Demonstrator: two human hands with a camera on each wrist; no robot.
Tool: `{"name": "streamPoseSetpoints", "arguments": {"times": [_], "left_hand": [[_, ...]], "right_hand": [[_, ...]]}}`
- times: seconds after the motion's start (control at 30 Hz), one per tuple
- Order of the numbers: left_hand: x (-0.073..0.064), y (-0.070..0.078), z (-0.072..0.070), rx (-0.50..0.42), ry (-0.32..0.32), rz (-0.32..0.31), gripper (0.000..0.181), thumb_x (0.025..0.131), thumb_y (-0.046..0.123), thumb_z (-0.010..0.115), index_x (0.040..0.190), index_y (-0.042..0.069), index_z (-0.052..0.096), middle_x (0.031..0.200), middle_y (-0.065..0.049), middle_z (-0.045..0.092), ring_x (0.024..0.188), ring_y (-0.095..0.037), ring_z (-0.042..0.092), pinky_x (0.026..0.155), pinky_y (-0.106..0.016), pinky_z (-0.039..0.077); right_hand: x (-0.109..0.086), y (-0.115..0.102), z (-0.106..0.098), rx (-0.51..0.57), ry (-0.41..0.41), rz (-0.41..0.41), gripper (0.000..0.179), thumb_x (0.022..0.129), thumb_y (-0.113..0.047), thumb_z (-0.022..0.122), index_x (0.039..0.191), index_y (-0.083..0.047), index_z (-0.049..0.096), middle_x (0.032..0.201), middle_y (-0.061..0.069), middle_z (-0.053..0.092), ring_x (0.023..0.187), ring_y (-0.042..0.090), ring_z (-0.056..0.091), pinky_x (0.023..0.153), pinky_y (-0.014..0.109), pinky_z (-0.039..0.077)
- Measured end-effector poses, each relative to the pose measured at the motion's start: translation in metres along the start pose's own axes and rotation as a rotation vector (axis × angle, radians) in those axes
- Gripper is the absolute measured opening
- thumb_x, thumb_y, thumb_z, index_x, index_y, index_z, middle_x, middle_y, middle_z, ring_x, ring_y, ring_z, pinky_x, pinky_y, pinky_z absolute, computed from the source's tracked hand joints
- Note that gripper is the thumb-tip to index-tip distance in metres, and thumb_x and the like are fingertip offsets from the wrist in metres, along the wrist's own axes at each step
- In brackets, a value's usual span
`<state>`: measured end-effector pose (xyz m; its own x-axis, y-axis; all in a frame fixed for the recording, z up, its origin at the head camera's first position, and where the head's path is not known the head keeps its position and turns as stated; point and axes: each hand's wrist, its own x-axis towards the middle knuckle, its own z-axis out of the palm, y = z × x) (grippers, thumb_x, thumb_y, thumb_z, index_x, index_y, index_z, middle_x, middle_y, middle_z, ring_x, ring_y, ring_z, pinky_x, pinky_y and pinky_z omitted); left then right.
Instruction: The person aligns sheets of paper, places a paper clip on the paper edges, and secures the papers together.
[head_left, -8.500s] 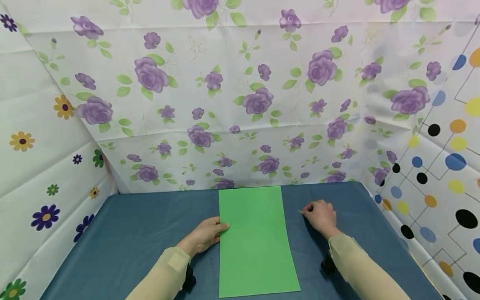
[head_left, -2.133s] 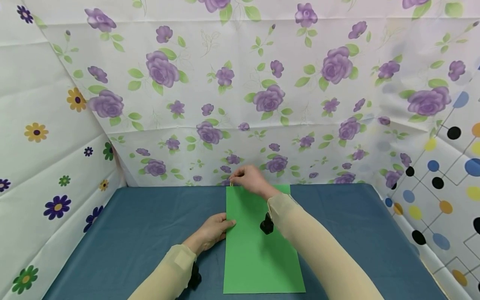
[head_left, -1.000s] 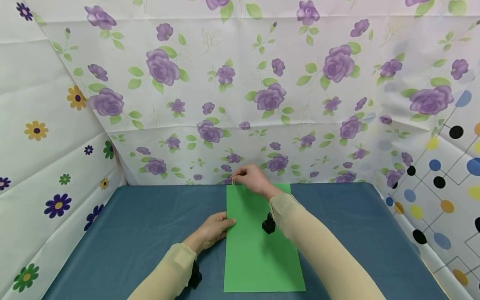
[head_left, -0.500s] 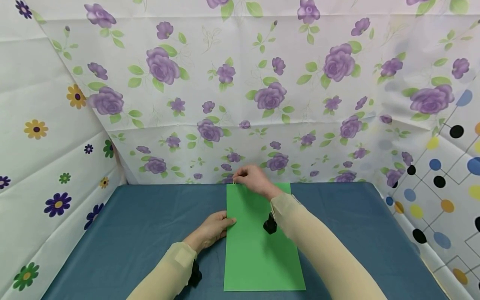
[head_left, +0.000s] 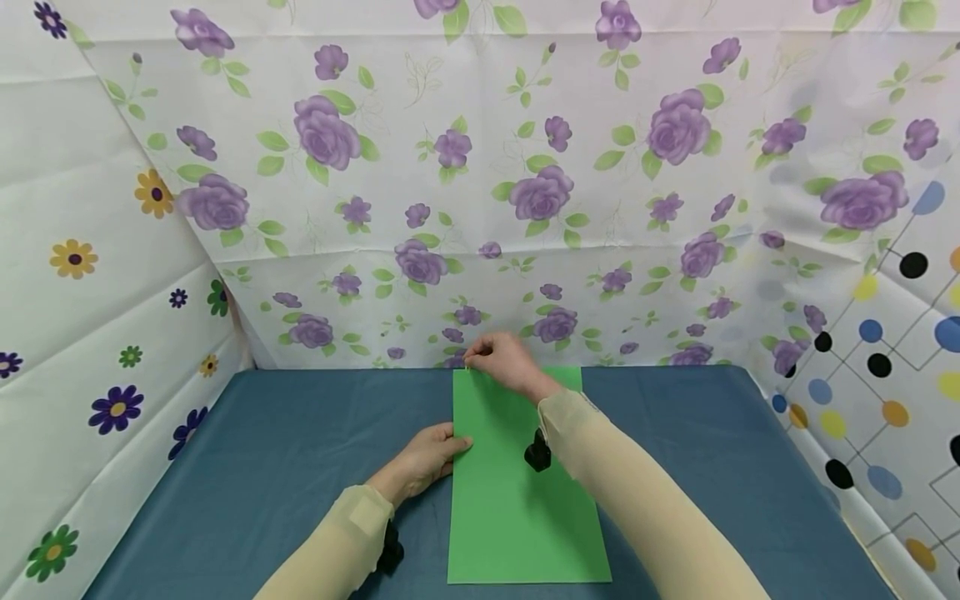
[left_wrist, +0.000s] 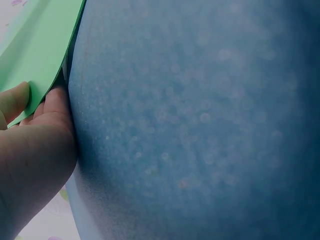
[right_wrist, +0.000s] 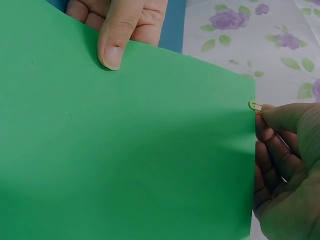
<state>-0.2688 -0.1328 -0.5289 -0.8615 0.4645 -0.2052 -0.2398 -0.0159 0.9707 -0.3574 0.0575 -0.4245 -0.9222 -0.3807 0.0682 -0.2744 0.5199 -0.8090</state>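
A green sheet of paper or thin card (head_left: 517, 500) lies lengthwise on the blue-covered table. My left hand (head_left: 422, 458) grips its left edge, thumb on top and fingers beneath, as the left wrist view also shows with the sheet (left_wrist: 42, 47) slightly lifted. At the far edge, near the left corner, my right hand (head_left: 504, 360) pinches a small yellow paper clip (right_wrist: 255, 106) between thumb and forefinger. In the right wrist view the clip's looped end meets the sheet's edge; the rest of it is hidden by the fingers.
Blue cloth (head_left: 322, 433) covers the table on both sides of the sheet. A white floral curtain (head_left: 480, 208) stands right behind the far edge, with patterned sheets at left and right. A black wrist device (head_left: 537, 452) hangs under my right sleeve.
My right hand, earlier right of the sheet with the clip, has come over to the sheet's far left corner. Over the last second it has shifted only slightly. My left hand keeps its grip.
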Motion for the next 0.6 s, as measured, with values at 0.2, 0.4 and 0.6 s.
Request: {"name": "streamPoseSetpoints", "arguments": {"times": [0.2, 0.4, 0.6], "left_hand": [[-0.0006, 0.0005, 0.0, 0.007, -0.005, -0.002, 0.037, 0.11, 0.014, 0.05, 0.142, -0.006, 0.05, 0.131, -0.02, 0.064, 0.114, -0.03, 0.067, 0.092, -0.04, 0.058], [0.0001, -0.0005, 0.0002, 0.005, 0.002, -0.002, 0.037, 0.11, 0.014, 0.051, 0.141, -0.006, 0.051, 0.131, -0.02, 0.065, 0.114, -0.03, 0.067, 0.092, -0.04, 0.058], [-0.0006, 0.0, 0.0005, 0.009, 0.003, 0.003, 0.037, 0.11, 0.014, 0.051, 0.141, -0.006, 0.051, 0.13, -0.019, 0.065, 0.113, -0.03, 0.067, 0.091, -0.04, 0.059]], "right_hand": [[0.0001, 0.0004, 0.0016, -0.001, 0.004, 0.003, 0.01, 0.1, -0.019, 0.07, 0.098, -0.016, 0.079, 0.1, -0.002, 0.072, 0.089, 0.015, 0.067, 0.073, 0.033, 0.056], [-0.0008, 0.0012, 0.0029, -0.004, -0.002, 0.005, 0.01, 0.101, -0.02, 0.069, 0.099, -0.017, 0.078, 0.101, -0.003, 0.072, 0.089, 0.015, 0.066, 0.073, 0.033, 0.056], [-0.0008, 0.0018, 0.0031, -0.001, -0.005, -0.002, 0.01, 0.101, -0.019, 0.069, 0.099, -0.017, 0.078, 0.101, -0.003, 0.071, 0.089, 0.016, 0.066, 0.071, 0.033, 0.055]]}}
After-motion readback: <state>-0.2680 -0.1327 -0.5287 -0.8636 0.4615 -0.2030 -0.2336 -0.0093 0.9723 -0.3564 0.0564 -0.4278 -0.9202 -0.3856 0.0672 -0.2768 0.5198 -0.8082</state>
